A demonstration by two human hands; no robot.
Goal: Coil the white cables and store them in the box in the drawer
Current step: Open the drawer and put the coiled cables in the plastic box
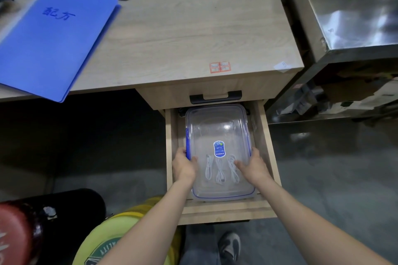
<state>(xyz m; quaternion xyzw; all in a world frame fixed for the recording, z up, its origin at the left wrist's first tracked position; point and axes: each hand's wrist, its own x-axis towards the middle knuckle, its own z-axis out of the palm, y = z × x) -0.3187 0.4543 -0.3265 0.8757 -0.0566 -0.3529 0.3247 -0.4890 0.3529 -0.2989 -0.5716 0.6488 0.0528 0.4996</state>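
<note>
Cables (219, 170), three white coils, lie inside the lidded clear box (217, 122) in the open drawer (266, 135). Left hand (183, 168) and right hand (254, 168) grip its sides; an unlatched lid may lift.

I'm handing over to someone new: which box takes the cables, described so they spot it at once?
Find the wooden desk, then the open drawer under its right end. The box lies inside, held between the left hand and right hand: clear plastic, blue-trimmed lid, blue oval sticker, three coiled white cables showing through.
</note>
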